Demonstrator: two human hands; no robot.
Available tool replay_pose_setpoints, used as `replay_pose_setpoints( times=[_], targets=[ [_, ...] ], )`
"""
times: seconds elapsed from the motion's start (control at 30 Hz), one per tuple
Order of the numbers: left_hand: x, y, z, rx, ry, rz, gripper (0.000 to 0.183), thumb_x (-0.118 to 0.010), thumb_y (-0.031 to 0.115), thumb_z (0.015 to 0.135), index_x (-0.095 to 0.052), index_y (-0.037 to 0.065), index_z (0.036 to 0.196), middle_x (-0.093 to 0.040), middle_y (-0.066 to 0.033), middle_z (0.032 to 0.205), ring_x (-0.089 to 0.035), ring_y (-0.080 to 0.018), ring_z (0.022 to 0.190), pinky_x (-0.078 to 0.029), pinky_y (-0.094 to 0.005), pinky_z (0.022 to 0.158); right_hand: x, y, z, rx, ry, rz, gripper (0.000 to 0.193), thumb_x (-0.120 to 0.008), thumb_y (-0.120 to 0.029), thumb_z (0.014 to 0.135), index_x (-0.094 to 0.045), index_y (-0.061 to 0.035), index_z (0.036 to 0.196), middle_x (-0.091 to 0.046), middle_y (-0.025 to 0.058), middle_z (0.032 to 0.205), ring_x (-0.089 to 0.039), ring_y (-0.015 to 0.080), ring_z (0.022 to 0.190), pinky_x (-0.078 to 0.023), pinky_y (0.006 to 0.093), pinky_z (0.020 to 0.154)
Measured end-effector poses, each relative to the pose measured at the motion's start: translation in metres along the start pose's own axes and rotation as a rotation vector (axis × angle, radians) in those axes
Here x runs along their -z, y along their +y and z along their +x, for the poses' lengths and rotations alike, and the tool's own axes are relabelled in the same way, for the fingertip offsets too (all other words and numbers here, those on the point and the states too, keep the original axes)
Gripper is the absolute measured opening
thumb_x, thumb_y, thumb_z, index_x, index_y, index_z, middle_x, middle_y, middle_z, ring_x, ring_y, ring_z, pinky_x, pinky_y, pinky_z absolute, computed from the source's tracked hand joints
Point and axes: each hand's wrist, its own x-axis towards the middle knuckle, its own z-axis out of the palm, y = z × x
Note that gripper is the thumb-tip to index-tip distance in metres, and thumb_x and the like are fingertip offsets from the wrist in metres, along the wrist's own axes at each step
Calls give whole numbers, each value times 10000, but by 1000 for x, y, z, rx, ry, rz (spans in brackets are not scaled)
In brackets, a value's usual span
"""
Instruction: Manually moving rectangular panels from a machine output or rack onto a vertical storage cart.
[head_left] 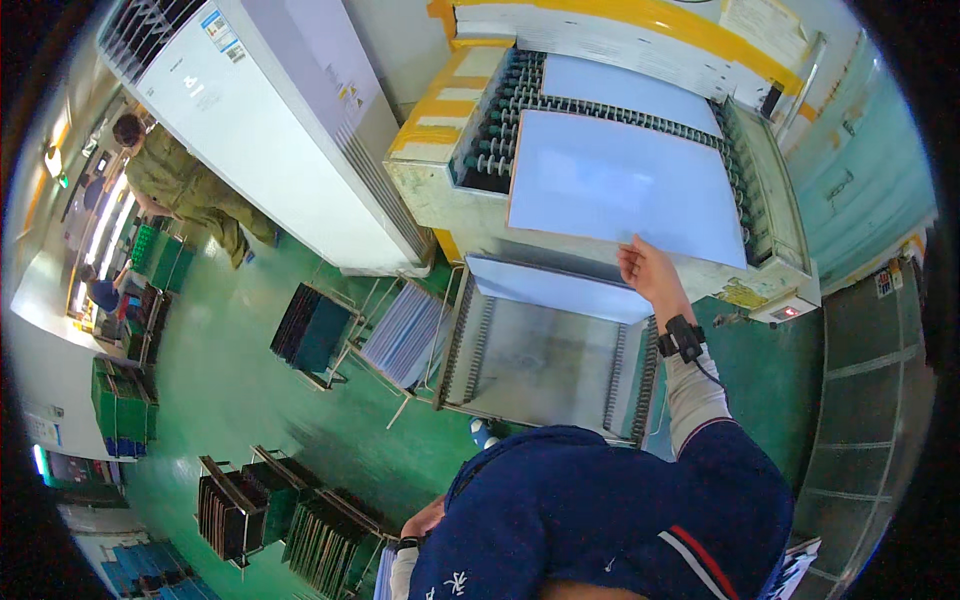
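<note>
A white panel [620, 180] with a thin brown edge lies on the rollers of a conveyor machine [440, 200], its near edge overhanging the machine's front. My right hand [643, 268] is at that near edge, fingers curled in a pinch on it. Farther in on the rollers rests a second white panel [630, 92]. Below the machine stands a rack with ribbed sides [465, 345], and one white panel [560, 290] is upright at its far end. My left hand [425, 519] is low beside my body; its fingers are mostly hidden.
Left of the rack are a stand of white panels [408, 335] and one of dark panels [318, 330]. A tall white air conditioner [290, 130] stands behind them. More racks of boards [320, 530] are at lower left. A person in olive clothes [185, 175] is at far left.
</note>
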Motion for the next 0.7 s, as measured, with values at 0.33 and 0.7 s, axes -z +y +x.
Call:
replay_pose_setpoints(
  times=[0.33, 0.7],
  targets=[
    [8, -32, 23, -83, -35, -37, 609, -523, 361, 895, -334, 66, 1393, -461, -94, 1334, -510, -174, 1132, -429, -311, 914, -1, -3, 25, 50, -1, 95, 304, -553, -295, 901, -596, -4, 978, -636, 74, 877, -582, 157, 716, -486, 288, 647],
    [0, -51, 23, -82, 16, -162, 698, -570, 457, 873, -316, 71, 1397, -523, -71, 1228, -559, -148, 949, -471, -302, 755, -31, 25, 8, 190, -19, -627, 293, -563, -308, 861, -640, -29, 909, -669, 77, 835, -630, 159, 700, -493, 263, 639]
  ],
)
